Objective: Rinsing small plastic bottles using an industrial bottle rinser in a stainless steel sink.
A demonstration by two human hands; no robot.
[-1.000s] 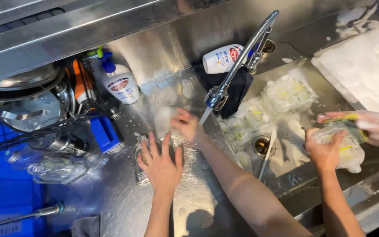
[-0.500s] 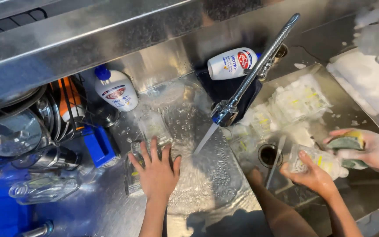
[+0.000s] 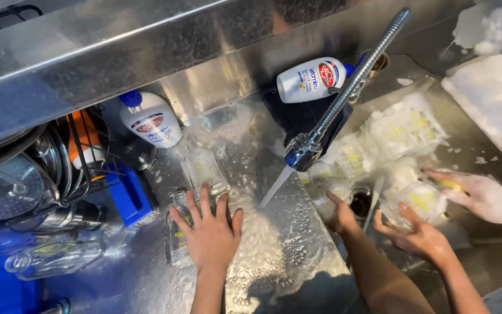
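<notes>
My left hand lies flat with fingers spread on the wet steel counter, its palm partly over a clear glass bottle lying on its side. A second clear bottle lies just beyond my fingers. My right hand reaches over the sink's edge and its fingers curl around a clear glass jar beside the drain. The flexible faucet nozzle pours a stream of water onto the counter between my hands.
Another person's hand holds a soapy glass jar, and their foamy hand holds a sponge. Several soapy jars fill the sink. Two white soap bottles stand at the back wall. A dish rack is on the left.
My right hand has come from the counter to the sink and closed on a jar. My left hand stays on the counter. The view has shifted left and closer.
</notes>
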